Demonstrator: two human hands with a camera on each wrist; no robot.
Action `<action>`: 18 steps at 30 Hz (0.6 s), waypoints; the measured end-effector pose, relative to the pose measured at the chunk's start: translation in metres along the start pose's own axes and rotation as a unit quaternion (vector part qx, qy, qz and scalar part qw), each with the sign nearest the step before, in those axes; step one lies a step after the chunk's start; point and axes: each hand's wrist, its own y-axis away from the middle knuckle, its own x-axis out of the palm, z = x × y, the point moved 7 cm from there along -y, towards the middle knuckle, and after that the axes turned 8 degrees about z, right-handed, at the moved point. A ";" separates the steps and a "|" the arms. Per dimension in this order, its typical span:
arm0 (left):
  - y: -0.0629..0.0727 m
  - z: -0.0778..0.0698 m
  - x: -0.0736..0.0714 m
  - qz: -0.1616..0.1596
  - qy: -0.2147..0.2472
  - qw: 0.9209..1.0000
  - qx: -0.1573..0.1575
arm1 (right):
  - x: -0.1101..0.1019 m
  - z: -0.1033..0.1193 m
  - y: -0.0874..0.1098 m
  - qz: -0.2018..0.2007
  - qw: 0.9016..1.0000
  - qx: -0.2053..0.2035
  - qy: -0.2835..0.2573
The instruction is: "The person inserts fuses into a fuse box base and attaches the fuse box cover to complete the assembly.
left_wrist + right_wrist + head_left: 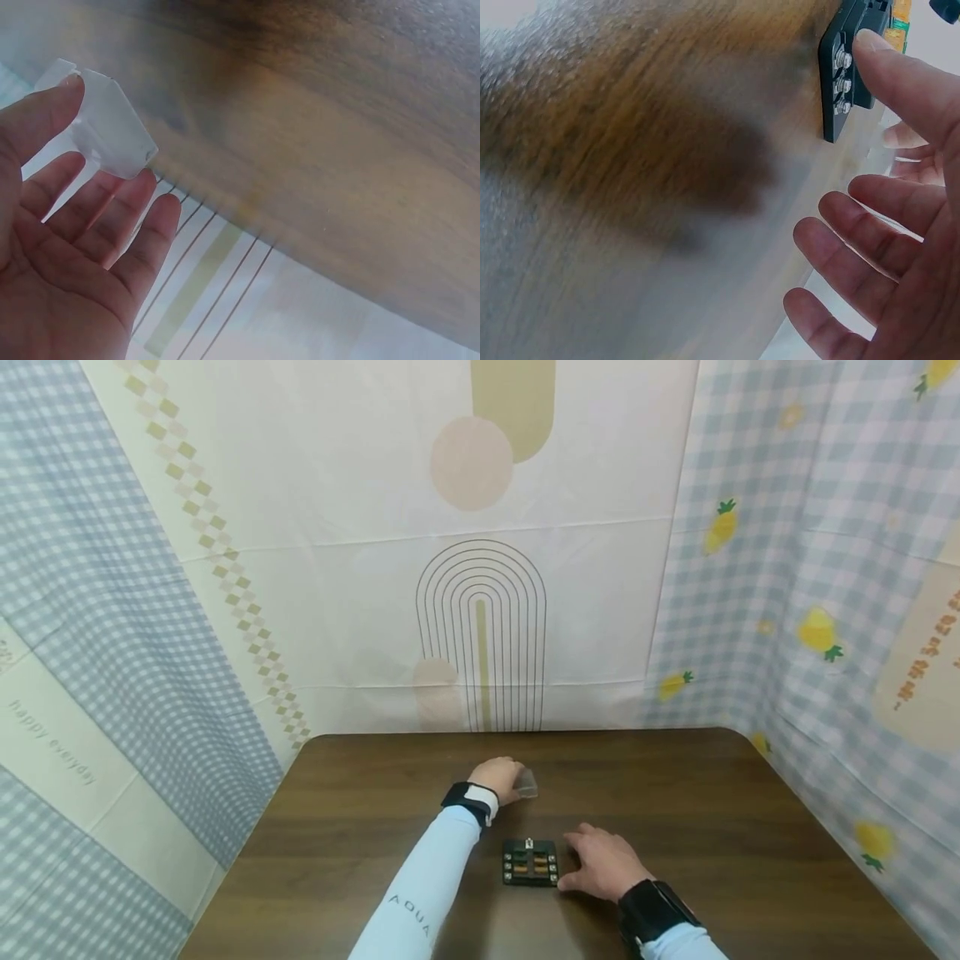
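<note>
A black fuse block [530, 878] with orange and green fuses and metal screw terminals lies on the wooden table. Beyond it, near the table's far side, my left hand [497, 777] pinches a clear plastic cover [528, 783]. The left wrist view shows the translucent cover [116, 127] between the thumb and the fingers. My right hand [603, 864] is just right of the fuse block, fingers spread and slightly bent, gripping nothing. In the right wrist view its thumb overlaps the block [829, 82]; whether they touch, I cannot tell.
The brown wooden table [360, 860] has rounded far corners. A pale patterned cloth [360, 610] hangs behind it, with blue checked cloth [750, 610] at the sides. Both wrists carry dark straps.
</note>
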 end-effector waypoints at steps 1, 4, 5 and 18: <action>0.002 0.000 -0.003 0.000 0.004 1.000 0.002 | 0.000 0.000 0.000 0.000 1.000 -0.001 0.000; 0.008 -0.001 -0.009 0.000 0.012 1.000 0.006 | -0.002 0.002 0.000 -0.005 1.000 -0.010 0.000; 0.010 0.000 -0.011 0.001 0.015 1.000 0.006 | -0.003 0.003 0.000 -0.008 1.000 -0.013 0.001; 0.037 -0.002 -0.021 0.021 0.069 0.997 0.005 | 0.000 0.006 -0.005 -0.007 1.000 -0.019 0.013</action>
